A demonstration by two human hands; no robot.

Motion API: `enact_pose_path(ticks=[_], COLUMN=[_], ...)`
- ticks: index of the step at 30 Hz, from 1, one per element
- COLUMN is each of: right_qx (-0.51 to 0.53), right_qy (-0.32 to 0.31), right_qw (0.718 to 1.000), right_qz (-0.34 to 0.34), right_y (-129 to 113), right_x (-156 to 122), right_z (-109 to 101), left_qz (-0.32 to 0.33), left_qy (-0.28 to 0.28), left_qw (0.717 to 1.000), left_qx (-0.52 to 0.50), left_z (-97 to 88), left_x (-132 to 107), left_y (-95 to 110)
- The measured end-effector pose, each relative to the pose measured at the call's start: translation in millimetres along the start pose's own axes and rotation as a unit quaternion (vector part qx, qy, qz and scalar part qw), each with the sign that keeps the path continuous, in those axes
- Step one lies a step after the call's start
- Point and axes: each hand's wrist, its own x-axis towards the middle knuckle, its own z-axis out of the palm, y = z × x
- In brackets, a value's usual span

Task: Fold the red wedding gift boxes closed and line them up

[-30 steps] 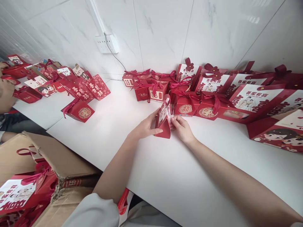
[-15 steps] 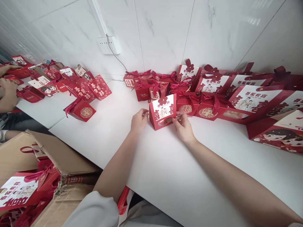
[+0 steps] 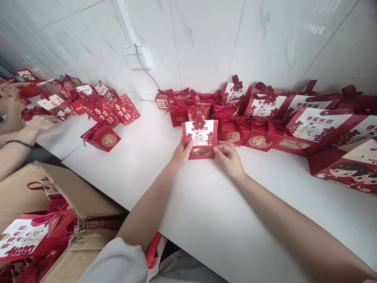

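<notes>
A red gift box with a white printed front, a small window and a flower-shaped ribbon tab stands upright on the white table. My left hand grips its left side, thumb on the front and fingers hidden behind. On the lower right edge, my right hand holds it between thumb and fingers. Close behind it are small red boxes tied with ribbon, one with a gold round emblem. Several larger boxes of the same printed kind stand to the right.
An open cardboard carton filled with red boxes sits at the lower left. A lone ribboned box stands left of my hands, before more boxes. Other people's hands are at the far left. A tiled wall with a socket bounds the table.
The gift box has turned to face me more squarely and shifted slightly left. My left hand has closed onto its side. At the far left, another person's hand has reached further in.
</notes>
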Motion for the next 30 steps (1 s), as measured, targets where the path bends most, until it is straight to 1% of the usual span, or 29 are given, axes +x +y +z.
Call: enact_pose_path(ticks=[2, 4, 6, 8, 10, 11, 13, 15, 17, 19, 20, 21, 24, 25, 26, 27, 28, 29, 30], right_qx=[0.006, 0.016, 0.044, 0.084, 0.1, 0.091, 0.037, -0.033, -0.09, -0.128, -0.142, -0.153, -0.165, -0.167, -0.169, -0.171, -0.174, -0.175, -0.175], right_qy=[-0.026, -0.044, -0.067, -0.101, -0.127, -0.128, -0.115, -0.104, -0.113, -0.133, -0.147, -0.161, -0.209, -0.223, -0.236, -0.245, -0.252, -0.256, -0.256], right_qw=[1.0, 0.999, 0.997, 0.991, 0.987, 0.987, 0.991, 0.988, 0.975, 0.954, 0.943, 0.932, 0.899, 0.889, 0.88, 0.872, 0.866, 0.862, 0.86], right_qz=[0.006, 0.002, -0.001, 0.003, 0.0, -0.011, -0.049, -0.106, -0.172, -0.235, -0.263, -0.287, -0.347, -0.363, -0.377, -0.387, -0.395, -0.402, -0.405], right_y=[-0.4, -2.3, -5.1, -8.0, -10.7, -12.1, -15.0, -18.6, -22.8, -26.9, -28.7, -30.4, -34.7, -36.0, -37.3, -38.5, -39.8, -40.9, -41.8], right_x=[-1.0, -2.6, -4.4, -6.0, -7.5, -8.3, -10.4, -13.2, -16.8, -21.0, -23.2, -25.5, -32.0, -34.2, -36.3, -38.3, -40.1, -41.8, -43.1], right_z=[0.2, 0.6, 1.3, 2.2, 2.8, 2.9, 2.9, 2.9, 3.3, 4.1, 4.5, 4.9, 6.2, 6.8, 7.5, 8.4, 9.5, 10.5, 11.5], left_qz=[-0.028, -0.037, -0.047, -0.055, -0.049, -0.038, 0.002, 0.059, 0.123, 0.167, 0.17, 0.157, 0.096, 0.078, 0.065, 0.054, 0.043, 0.031, 0.015], left_qy=[0.026, 0.046, 0.046, 0.031, 0.029, 0.037, 0.075, 0.121, 0.156, 0.168, 0.171, 0.175, 0.212, 0.213, 0.198, 0.17, 0.127, 0.087, 0.065], left_qw=[0.999, 0.998, 0.998, 0.998, 0.998, 0.999, 0.996, 0.989, 0.976, 0.965, 0.963, 0.964, 0.964, 0.966, 0.969, 0.973, 0.976, 0.977, 0.972], left_qx=[0.002, 0.0, -0.01, -0.014, 0.0, 0.013, 0.04, 0.064, 0.087, 0.111, 0.118, 0.125, 0.127, 0.128, 0.134, 0.148, 0.169, 0.193, 0.224], left_z=[-0.7, -2.2, -4.8, -7.8, -10.1, -10.8, -11.4, -11.6, -12.0, -12.6, -13.0, -13.4, -17.8, -20.9, -24.8, -29.5, -34.6, -39.9, -45.0], left_x=[-0.2, 0.1, 0.8, 1.7, 2.2, 2.3, 1.7, -0.1, -4.0, -10.7, -14.9, -19.5, -33.8, -38.2, -42.5, -46.5, -50.4, -54.3, -58.3], left_y=[0.9, 1.7, 2.5, 3.2, 4.0, 4.7, 6.9, 11.3, 19.0, 30.0, 36.5, 43.4, 65.2, 72.7, 80.4, 88.3, 96.1, 103.7, 110.5])
